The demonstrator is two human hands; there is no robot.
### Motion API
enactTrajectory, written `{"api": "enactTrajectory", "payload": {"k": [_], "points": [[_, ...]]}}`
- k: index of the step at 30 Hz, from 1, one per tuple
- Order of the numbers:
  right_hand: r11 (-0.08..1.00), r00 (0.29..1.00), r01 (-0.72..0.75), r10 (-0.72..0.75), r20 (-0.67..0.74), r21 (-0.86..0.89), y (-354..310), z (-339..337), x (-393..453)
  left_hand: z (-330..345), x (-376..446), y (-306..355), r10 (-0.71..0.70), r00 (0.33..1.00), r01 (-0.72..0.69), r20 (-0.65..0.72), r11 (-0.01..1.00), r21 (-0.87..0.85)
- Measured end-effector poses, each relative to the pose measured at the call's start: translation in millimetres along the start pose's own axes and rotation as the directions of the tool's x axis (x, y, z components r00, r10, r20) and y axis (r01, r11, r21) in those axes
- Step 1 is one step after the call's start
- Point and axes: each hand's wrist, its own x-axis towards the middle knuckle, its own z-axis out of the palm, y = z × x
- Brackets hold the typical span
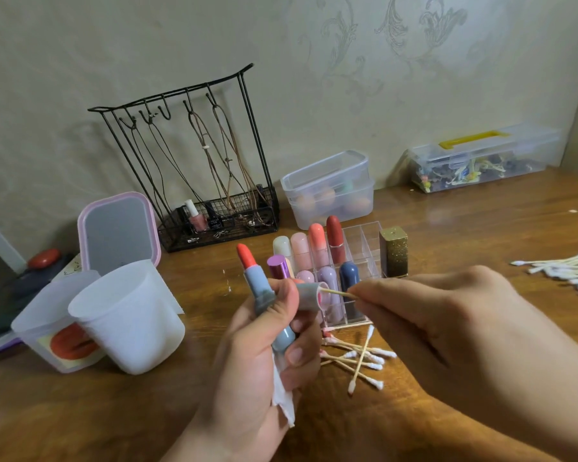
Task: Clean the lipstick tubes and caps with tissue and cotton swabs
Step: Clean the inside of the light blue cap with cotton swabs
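Note:
My left hand (264, 348) grips an open grey-blue lipstick tube (259, 288) with its orange-red bullet up, the tube's cap (309, 296) lying sideways, and a white tissue (282, 398) hanging below the palm. My right hand (424, 315) pinches a cotton swab (339, 292) whose tip is inside the cap's open mouth. Several used swabs (357, 356) with pink-stained tips lie on the table under my hands. A heap of clean swabs (568, 270) lies at the far right.
A clear acrylic organizer (364, 241) with several capped lipsticks stands behind my hands, a gold glitter tube (394, 251) beside it. Two white cups (131, 321) and a pink mirror (117, 231) stand left. A wire jewellery rack (194, 161) and clear boxes (331, 188) line the wall.

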Motion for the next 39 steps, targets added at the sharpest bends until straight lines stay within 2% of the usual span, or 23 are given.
{"api": "enactTrajectory", "payload": {"k": [4,8,11,14,17,20,23,25,28,30,33,35,37,39], "points": [[0.998,0.997,0.008,-0.003,0.074,-0.07,-4.6,-0.3,-0.9,-0.4,-0.6,-0.1,-0.002,1.0,0.003,-0.016,0.999,0.048],[0.999,0.991,0.012,-0.018,0.134,0.044,-8.0,-2.9,-0.8,0.9,-2.2,-0.5,-0.014,1.0,0.016,-0.014,0.992,0.128],[0.989,0.995,-0.03,0.016,0.099,0.147,-5.1,-1.8,-2.8,-0.1,-2.1,-0.5,-0.003,1.0,0.007,-0.021,0.985,0.175],[0.996,0.997,-0.072,0.07,0.041,0.046,-6.0,0.9,-1.9,-1.2,-2.2,-0.2,0.003,1.0,0.002,-0.024,0.975,0.221],[0.995,0.992,-0.083,0.087,0.089,-0.05,-11.7,2.0,-1.8,-2.4,-1.0,-0.9,-0.031,0.999,0.037,-0.033,0.983,0.182],[0.998,0.98,-0.066,0.063,0.189,0.01,-11.6,1.7,-4.1,-3.3,0.8,-3.9,-0.061,0.998,0.061,-0.008,0.985,0.159],[0.986,0.985,-0.113,0.095,0.147,0.121,-5.8,2.8,-4.2,-4.5,2.0,-6.2,-0.053,0.998,0.048,0.023,0.984,0.171],[0.986,0.983,-0.155,0.147,0.111,0.064,-3.8,4.7,-2.4,-4.1,2.6,-6.3,-0.064,0.998,0.059,0.026,0.984,0.17],[0.985,0.967,-0.171,0.169,0.188,-0.007,-8.1,6.8,-2.6,-5.3,3.1,-6.8,-0.075,0.997,0.072,0.013,0.985,0.157],[0.99,0.961,-0.134,0.119,0.247,0.044,-9.9,5.9,-2.5,-5.8,2.9,-8.2,-0.065,0.998,0.061,0.016,0.982,0.177],[0.977,0.976,-0.16,0.135,0.172,0.138,-4.9,6.2,-2.0,-5.1,3.2,-8.1,-0.059,0.998,0.054,0.025,0.984,0.172],[0.974,0.973,-0.202,0.188,0.136,0.1,-3.2,9.5,-1.4,-5.0,3.5,-6.1,-0.057,0.998,0.052,0.028,0.985,0.164],[0.976,0.961,-0.209,0.195,0.194,0.058,-5.6,11.3,-2.3,-5.7,3.6,-6.8,-0.052,0.998,0.048,0.02,0.984,0.173],[0.981,0.957,-0.16,0.126,0.261,0.113,-9.1,8.3,-1.4,-7.2,3.3,-8.7,-0.031,1.0,0.03,0.003,0.979,0.202]]}}
